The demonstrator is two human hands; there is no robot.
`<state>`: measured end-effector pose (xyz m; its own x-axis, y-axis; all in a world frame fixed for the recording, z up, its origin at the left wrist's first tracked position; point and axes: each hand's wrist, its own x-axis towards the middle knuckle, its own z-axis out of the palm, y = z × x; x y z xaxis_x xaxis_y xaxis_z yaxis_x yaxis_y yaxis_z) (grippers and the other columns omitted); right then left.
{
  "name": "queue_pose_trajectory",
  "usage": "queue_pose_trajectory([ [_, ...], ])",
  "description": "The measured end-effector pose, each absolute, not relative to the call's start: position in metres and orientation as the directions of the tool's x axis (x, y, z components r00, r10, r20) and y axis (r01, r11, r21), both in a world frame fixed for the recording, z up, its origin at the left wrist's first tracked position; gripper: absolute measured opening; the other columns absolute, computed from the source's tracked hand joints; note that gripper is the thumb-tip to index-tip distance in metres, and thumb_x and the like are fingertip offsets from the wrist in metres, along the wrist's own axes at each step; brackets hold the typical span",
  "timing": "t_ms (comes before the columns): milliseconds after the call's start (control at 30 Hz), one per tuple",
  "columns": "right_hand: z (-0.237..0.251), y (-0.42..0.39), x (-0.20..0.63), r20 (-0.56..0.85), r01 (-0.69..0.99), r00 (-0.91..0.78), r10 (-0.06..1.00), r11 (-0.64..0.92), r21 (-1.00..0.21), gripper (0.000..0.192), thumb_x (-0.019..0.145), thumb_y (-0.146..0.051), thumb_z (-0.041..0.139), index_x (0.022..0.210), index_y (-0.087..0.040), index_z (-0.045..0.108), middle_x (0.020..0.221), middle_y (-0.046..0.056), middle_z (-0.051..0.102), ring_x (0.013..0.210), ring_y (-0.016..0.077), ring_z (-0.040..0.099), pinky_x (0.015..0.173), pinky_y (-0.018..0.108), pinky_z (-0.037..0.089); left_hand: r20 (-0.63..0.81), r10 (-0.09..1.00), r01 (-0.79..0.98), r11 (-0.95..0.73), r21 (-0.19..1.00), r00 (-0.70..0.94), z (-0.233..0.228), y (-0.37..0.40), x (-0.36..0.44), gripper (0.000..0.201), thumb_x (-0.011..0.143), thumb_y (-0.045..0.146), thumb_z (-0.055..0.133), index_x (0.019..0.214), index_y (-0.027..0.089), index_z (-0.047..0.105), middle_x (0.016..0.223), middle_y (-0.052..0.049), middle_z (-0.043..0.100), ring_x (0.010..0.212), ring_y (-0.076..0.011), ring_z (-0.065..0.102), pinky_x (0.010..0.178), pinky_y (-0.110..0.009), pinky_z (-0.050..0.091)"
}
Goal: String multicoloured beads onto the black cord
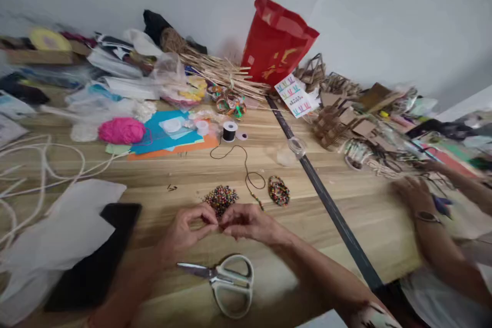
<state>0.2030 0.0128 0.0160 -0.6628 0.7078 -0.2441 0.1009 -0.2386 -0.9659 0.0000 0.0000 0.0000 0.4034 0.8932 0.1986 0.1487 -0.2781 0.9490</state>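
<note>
My left hand (188, 228) and my right hand (248, 223) meet fingertip to fingertip over the wooden table (361, 205), pinching something small between them; a bead or the thread, I cannot tell which. Just beyond lies a loose pile of coloured beads (221, 198). A thin black thread (246, 166) runs from a black spool (229, 131) down toward my right hand, with a few beads strung on its end. A coiled beaded strand (279, 190) lies to the right. White-handled scissors (226, 279) lie shut in front of my hands.
A black phone (96, 251) rests on white sheets at left, with white cord (38, 164) beyond. Pink yarn (122, 130), blue and orange paper, a red bag (274, 43) and craft clutter fill the back. Another person's hands (417, 195) work at right.
</note>
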Motion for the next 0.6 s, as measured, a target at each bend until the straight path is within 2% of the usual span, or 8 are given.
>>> queue_pose_trajectory([
  [267,0.000,0.006,0.199,-0.147,0.091,-0.521,0.841,-0.117,-0.989,0.033,0.072,-0.044,0.069,0.074,-0.013,0.060,0.059,-0.003,0.049,0.049,0.0060,0.038,0.046,0.019,0.029,0.138,0.915,0.222,-0.235,0.946,0.379,-0.001,0.002,0.003,0.011,0.074,0.020,0.062,0.065,0.015,0.065,0.072,-0.004,0.065,0.072,-0.0173,0.062,0.071,-0.027,0.047],
  [467,-0.003,0.006,0.200,-0.067,0.065,-0.469,0.881,-0.042,-0.997,0.031,0.077,-0.042,0.065,0.072,-0.013,0.059,0.062,-0.002,0.050,0.055,0.0084,0.041,0.052,0.021,0.030,-0.087,0.943,0.319,-0.021,0.948,0.321,0.002,0.000,0.005,0.020,0.080,0.033,0.055,0.081,0.016,0.066,0.074,-0.003,0.066,0.073,-0.0181,0.061,0.068,-0.026,0.046],
  [600,-0.002,0.004,0.201,-0.069,0.064,-0.472,0.879,-0.044,-0.997,0.028,0.078,-0.040,0.064,0.073,-0.013,0.059,0.062,-0.002,0.050,0.056,0.0083,0.041,0.052,0.021,0.031,-0.113,0.931,0.360,-0.021,0.933,0.348,0.006,-0.001,0.010,0.022,0.076,0.036,0.058,0.077,0.016,0.066,0.070,-0.002,0.066,0.070,-0.0175,0.059,0.066,-0.025,0.045],
])
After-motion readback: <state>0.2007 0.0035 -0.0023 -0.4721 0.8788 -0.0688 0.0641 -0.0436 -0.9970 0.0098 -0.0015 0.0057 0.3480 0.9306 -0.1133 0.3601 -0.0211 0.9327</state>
